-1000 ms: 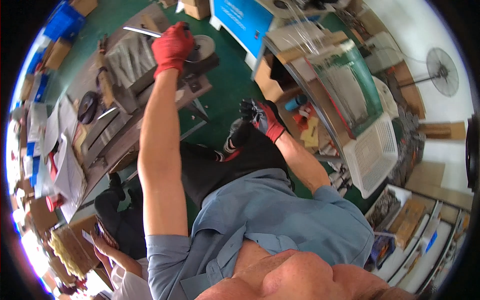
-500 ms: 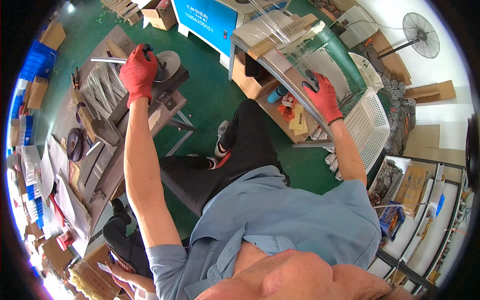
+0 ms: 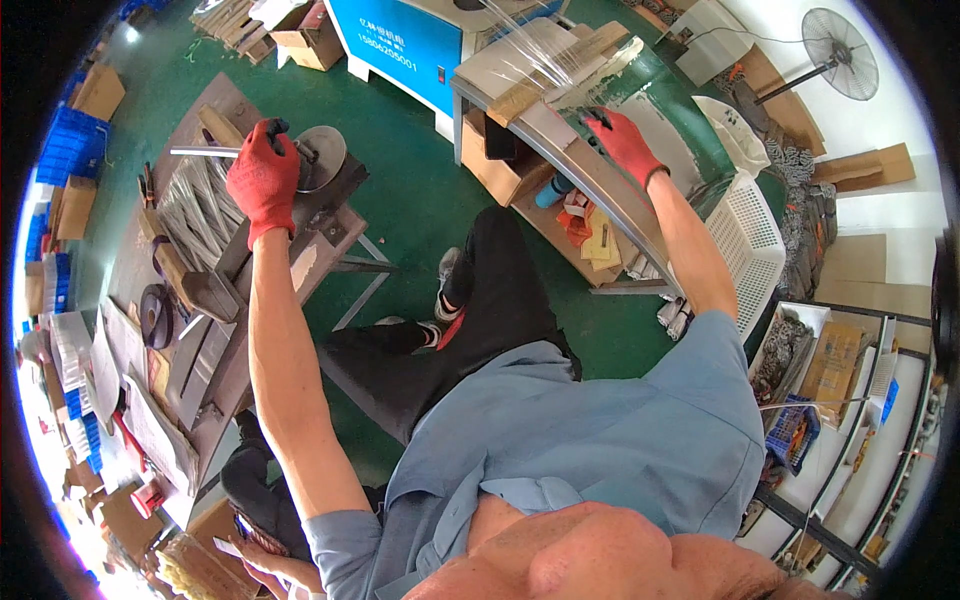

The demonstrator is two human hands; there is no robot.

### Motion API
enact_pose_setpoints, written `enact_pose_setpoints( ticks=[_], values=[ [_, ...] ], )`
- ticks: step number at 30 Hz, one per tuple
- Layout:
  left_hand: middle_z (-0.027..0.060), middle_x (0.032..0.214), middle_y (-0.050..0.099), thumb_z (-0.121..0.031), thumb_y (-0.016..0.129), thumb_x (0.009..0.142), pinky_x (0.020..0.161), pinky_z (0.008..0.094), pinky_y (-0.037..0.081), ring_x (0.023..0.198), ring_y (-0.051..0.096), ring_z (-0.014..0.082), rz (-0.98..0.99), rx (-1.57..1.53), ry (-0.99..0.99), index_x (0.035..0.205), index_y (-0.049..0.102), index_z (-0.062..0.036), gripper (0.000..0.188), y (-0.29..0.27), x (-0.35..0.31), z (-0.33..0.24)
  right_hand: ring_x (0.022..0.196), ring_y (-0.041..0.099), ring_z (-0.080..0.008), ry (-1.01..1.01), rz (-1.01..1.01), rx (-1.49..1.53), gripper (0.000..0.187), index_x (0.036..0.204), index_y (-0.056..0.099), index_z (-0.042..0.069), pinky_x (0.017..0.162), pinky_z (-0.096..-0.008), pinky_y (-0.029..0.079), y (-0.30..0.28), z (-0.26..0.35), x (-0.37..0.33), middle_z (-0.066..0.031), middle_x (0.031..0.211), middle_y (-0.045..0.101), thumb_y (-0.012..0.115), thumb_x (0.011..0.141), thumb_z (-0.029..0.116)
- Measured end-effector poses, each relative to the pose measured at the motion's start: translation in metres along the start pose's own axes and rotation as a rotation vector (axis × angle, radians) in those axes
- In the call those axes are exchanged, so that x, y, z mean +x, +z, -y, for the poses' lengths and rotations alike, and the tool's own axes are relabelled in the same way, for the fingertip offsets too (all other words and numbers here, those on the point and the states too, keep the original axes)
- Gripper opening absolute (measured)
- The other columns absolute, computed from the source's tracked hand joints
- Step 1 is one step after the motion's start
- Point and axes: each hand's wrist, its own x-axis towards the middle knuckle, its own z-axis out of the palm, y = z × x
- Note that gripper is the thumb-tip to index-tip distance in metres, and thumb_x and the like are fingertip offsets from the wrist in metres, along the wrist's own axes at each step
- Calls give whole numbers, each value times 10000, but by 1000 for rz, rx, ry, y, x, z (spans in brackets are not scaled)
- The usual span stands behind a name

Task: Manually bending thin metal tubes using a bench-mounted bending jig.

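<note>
red gloves [image 3: 265, 185]: 2 | grey disc [image 3: 333, 152]: 1 | fan [image 3: 838, 55]: 1 | blue cabinet [image 3: 415, 80]: 1 | co-worker [image 3: 255, 480]: 1

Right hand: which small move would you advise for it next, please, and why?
Perhaps the right hand should reach slightly further toward the clear strips. Its fingers point roughly that way, and no held thing is clearly visible. The left hand seems occupied beside the pale bar, though its grip is hidden.

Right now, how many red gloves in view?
2: one on the left hand, beside the round grey disc; the other on the right hand, near the green curved surface. More could be hidden in clutter.
</note>
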Motion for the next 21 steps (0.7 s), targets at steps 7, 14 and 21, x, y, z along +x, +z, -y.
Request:
enact_pose_setpoints(
  ticks=[7,14,21],
  values=[
    [24,946,689,-230,579,812,705,360,514,836,663,262,-9,-27,5,982,658,-182,194,3,0,0,845,645,-328,45,145,-92,317,1071,673,117,743,-384,500,35,-15,73,-166,935,679,590,874,351],
    [31,946,688,-226,588,808,693,375,516,819,661,279,-44,-31,28,978,658,-180,190,5,0,3,893,647,-338,-5,214,-107,312,1091,666,139,768,-402,500,62,-30,100,-180,954,674,599,871,350],
    [39,939,687,-223,592,803,681,380,516,797,660,292,-65,-17,55,973,657,-181,187,7,1,2,958,609,-401,19,210,-297,395,1102,623,65,811,-465,479,66,-45,105,-220,995,653,587,887,393]
  ],
)
